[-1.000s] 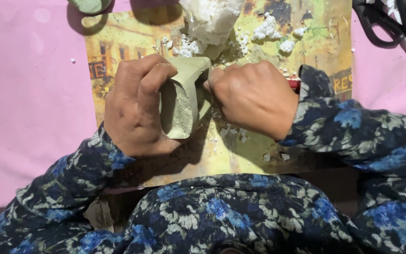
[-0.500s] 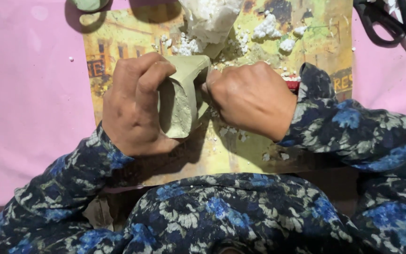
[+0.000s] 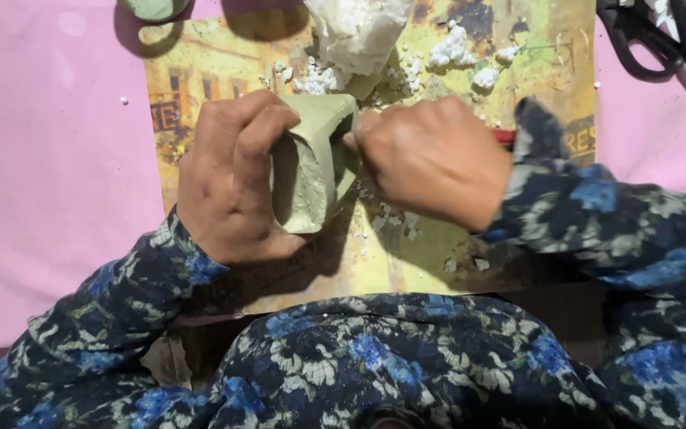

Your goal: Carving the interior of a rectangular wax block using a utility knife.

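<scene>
While carving: go slow.
Left hand (image 3: 228, 187): fingers clamped on grey-green foam block (image 3: 307, 171).
Right hand (image 3: 438, 159): fingers curled tight on red-handled tool (image 3: 504, 137).

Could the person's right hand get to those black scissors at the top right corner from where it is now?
Probably yes. The black scissors lie in the open on the pink cloth, nothing between. But the right hand is closed around a red-handled tool working the greenish clay piece.

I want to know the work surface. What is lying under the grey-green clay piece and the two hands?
Under the clay piece lies a yellow printed sheet scattered with white crumbs, on a pink cloth. The left hand and right hand cover the sheet's middle.
</scene>
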